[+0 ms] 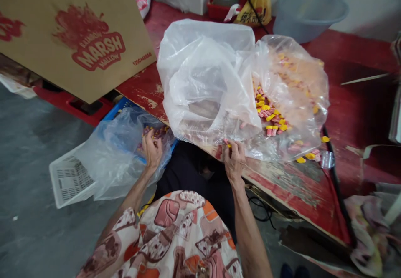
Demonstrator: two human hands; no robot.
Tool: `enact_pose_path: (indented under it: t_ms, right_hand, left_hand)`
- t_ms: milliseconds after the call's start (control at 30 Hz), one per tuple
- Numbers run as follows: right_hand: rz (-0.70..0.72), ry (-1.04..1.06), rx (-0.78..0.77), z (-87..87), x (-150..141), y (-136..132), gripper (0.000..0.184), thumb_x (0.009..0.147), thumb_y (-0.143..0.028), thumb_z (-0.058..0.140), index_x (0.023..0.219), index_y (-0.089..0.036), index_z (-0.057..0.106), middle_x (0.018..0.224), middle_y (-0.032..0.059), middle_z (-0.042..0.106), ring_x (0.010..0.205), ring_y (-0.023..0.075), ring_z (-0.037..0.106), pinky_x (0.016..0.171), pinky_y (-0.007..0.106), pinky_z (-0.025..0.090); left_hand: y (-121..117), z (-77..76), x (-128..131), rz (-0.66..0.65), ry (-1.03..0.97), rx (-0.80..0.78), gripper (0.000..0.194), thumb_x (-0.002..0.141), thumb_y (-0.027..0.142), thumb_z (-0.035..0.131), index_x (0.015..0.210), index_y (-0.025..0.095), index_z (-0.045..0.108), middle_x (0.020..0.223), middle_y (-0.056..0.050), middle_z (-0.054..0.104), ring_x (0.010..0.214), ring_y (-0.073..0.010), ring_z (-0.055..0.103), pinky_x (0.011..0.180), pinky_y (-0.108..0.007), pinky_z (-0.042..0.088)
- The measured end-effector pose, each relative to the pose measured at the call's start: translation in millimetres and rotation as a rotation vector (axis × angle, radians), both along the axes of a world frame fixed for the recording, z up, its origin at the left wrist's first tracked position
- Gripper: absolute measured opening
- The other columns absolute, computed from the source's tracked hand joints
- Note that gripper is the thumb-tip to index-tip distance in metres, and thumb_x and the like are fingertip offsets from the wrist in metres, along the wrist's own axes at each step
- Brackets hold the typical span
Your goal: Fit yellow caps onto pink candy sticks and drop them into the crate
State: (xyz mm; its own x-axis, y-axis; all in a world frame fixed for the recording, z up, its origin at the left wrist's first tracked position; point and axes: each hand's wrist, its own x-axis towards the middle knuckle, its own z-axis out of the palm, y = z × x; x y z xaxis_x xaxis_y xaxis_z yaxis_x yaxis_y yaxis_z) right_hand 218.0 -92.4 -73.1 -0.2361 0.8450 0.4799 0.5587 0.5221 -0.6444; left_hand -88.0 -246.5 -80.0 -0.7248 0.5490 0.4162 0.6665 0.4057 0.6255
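Note:
My right hand [234, 159] is at the table's front edge, its fingers closed on a small pink piece with a yellow cap [226, 141]. Just beyond it stands a large clear plastic bag [206, 73] with its mouth open. To the right, another clear bag [300, 115] lies spread, with many pink, yellow-capped pieces [266, 113] in its opening. My left hand [152, 148] reaches down with curled fingers into a bag-lined blue basket [117, 109] that holds similar small pieces [159, 132]. What its fingertips grip is hidden.
A cardboard marshmallow box [75, 27] stands at the left. Below it are a white crate [70, 178] and loose plastic film [109, 165]. On the red table [351, 115] are a grey-blue basin [308, 15], a yellow bag [257, 2] and a thin stick [365, 79].

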Motion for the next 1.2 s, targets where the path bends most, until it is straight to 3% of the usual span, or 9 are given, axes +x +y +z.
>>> enact_pose_path:
  t_ms: [100,200,333,433,633,800,967,1100,1200]
  right_hand:
    - [-0.013,0.014,-0.026,-0.5,-0.7,-0.4,0.030,0.111,-0.030,0.049,0.129,-0.022,0.072,0.118,0.0124,0.072,0.112,0.0240,0.070,0.103,0.041,0.060]
    - [-0.043,0.021,-0.046,-1.6,-1.2,-1.6,0.030,0.110,-0.031,0.049,0.129,-0.022,0.071,0.119,0.0132,0.073,0.112,0.0245,0.070,0.102,0.042,0.060]
    - [-0.033,0.020,-0.033,-0.9,-0.6,-0.3,0.028,0.111,-0.031,0.048,0.123,-0.022,0.072,0.118,0.0127,0.073,0.112,0.0241,0.070,0.101,0.041,0.059]
    - [0.001,0.037,-0.047,3.0,-0.1,3.4,0.029,0.113,-0.034,0.048,0.121,-0.021,0.073,0.112,0.0116,0.074,0.105,0.0229,0.070,0.097,0.039,0.060]
    - [-0.036,0.081,-0.030,4.4,-6.9,-0.1,0.032,0.114,-0.042,0.051,0.125,-0.022,0.074,0.114,0.0122,0.075,0.106,0.0232,0.070,0.098,0.039,0.059]
    - [0.047,0.041,-0.089,2.6,-14.3,-6.2,0.038,0.116,-0.043,0.044,0.119,-0.022,0.076,0.116,0.0132,0.077,0.109,0.0246,0.070,0.100,0.041,0.058]
    - [0.024,0.267,-0.309,14.9,-17.6,-3.2,0.035,0.109,-0.051,0.059,0.124,-0.021,0.072,0.106,0.0071,0.077,0.090,0.0192,0.071,0.083,0.033,0.059]
    - [0.039,0.488,-0.501,16.7,-24.5,-5.7,0.043,0.103,-0.057,0.066,0.128,-0.022,0.066,0.111,0.0065,0.077,0.090,0.0177,0.072,0.082,0.032,0.061]
    - [0.097,0.570,-0.573,16.6,-22.7,-10.3,0.045,0.101,-0.058,0.068,0.130,-0.023,0.064,0.115,0.0075,0.078,0.095,0.0192,0.074,0.086,0.033,0.063]
  left_hand:
    - [56.2,18.5,20.7,-0.271,0.076,0.046,0.041,0.112,0.039,0.048,0.143,0.017,0.061,0.139,-0.019,0.065,0.127,-0.0293,0.066,0.116,-0.047,0.055]
    - [142.6,32.3,36.0,-0.522,0.119,-0.024,0.037,0.112,0.033,0.048,0.141,0.017,0.064,0.138,-0.018,0.068,0.136,-0.0309,0.062,0.125,-0.050,0.048]
    - [238.8,35.8,34.9,-0.502,0.023,-0.179,0.039,0.108,0.028,0.053,0.140,0.010,0.063,0.140,-0.026,0.066,0.138,-0.0409,0.060,0.122,-0.064,0.046]
    - [265.1,33.7,22.5,-0.534,-0.017,-0.198,0.039,0.107,0.032,0.053,0.137,0.008,0.063,0.135,-0.027,0.068,0.137,-0.0423,0.060,0.120,-0.066,0.045]
    - [242.7,35.5,6.6,-0.583,0.025,-0.256,0.028,0.098,0.025,0.059,0.124,0.014,0.065,0.121,-0.019,0.074,0.123,-0.0347,0.067,0.114,-0.053,0.053]
    - [203.7,49.5,23.8,-0.506,-0.086,-0.164,0.055,0.095,0.019,0.065,0.148,0.014,0.052,0.121,-0.013,0.072,0.104,-0.0247,0.074,0.095,-0.037,0.061]
    - [162.1,71.2,62.6,-0.775,-0.585,-0.061,0.051,0.100,0.038,0.068,0.145,0.020,0.051,0.096,-0.001,0.073,0.064,-0.0115,0.068,0.063,-0.024,0.056]
    - [147.2,75.6,89.6,-0.996,-0.895,-0.115,0.047,0.100,0.056,0.071,0.124,0.019,0.057,0.078,0.001,0.071,0.066,-0.0156,0.071,0.065,-0.027,0.059]
    - [146.4,68.8,100.3,-1.055,-0.870,-0.177,0.046,0.099,0.060,0.073,0.115,0.019,0.059,0.081,0.001,0.071,0.073,-0.0165,0.073,0.069,-0.027,0.060]
